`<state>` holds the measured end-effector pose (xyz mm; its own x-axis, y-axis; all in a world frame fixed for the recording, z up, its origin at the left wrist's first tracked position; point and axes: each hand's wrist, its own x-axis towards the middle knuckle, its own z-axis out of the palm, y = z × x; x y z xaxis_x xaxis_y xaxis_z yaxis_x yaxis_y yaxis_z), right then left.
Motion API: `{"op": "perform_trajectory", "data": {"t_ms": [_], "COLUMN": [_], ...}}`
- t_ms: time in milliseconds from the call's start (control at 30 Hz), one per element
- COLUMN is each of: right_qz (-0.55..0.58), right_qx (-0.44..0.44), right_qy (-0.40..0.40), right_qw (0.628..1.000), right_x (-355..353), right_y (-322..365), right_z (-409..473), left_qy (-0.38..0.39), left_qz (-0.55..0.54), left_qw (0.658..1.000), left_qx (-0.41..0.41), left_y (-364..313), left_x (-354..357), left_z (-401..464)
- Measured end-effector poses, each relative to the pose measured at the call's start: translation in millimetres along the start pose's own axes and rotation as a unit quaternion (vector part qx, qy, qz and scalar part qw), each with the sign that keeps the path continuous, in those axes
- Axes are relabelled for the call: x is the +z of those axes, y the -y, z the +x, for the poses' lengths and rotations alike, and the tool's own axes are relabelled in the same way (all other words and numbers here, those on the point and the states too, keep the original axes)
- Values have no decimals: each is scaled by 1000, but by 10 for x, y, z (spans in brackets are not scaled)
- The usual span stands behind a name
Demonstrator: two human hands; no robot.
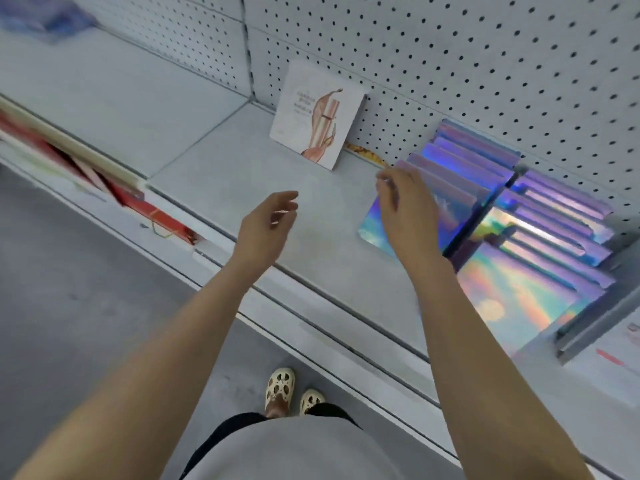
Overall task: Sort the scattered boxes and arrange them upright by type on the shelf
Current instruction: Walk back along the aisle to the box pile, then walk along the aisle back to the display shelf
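A white box (317, 114) printed with pink cosmetics stands upright against the pegboard at the back of the grey shelf (242, 174). To its right, several holographic boxes (460, 174) stand upright in a row, and a second row (554, 230) stands beyond a dark divider (485, 209). My left hand (266, 226) hovers above the shelf with its fingers loosely curled and holds nothing. My right hand (407, 209) is in front of the nearest holographic box, fingers relaxed near its top edge; I cannot tell whether they touch it.
Red and cream boxes (114, 188) lie on the lower shelf at the left. A blurred blue item (52, 19) sits on the shelf at the far left. A metal rail (588, 327) lies at the right. The floor and my shoes (280, 389) are below.
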<state>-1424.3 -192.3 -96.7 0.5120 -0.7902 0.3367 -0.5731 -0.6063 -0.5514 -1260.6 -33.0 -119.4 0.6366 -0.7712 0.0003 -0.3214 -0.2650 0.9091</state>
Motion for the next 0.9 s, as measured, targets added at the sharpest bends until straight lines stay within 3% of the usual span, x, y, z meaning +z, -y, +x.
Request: {"op": "perform_trajectory", "data": {"t_ms": [233, 433, 567, 900], "right_qz": [156, 174, 155, 131], "right_qx": [-48, -107, -116, -115], "right_qy": [102, 241, 321, 379], "right_qw": [981, 949, 927, 909], "right_x": [775, 1463, 1915, 3205], "right_y": [735, 1250, 1631, 3080], "right_z": [-536, -977, -1068, -906], "left_qy": [-188, -281, -310, -303], "left_qz": [-37, -58, -67, -51], "left_qw": [978, 943, 925, 916], "left_qx": [-82, -167, -210, -258], "left_y": [566, 1164, 1534, 2462], "left_x": [-880, -1331, -1693, -3360], "left_z": [-854, -1451, -1564, -1282]}}
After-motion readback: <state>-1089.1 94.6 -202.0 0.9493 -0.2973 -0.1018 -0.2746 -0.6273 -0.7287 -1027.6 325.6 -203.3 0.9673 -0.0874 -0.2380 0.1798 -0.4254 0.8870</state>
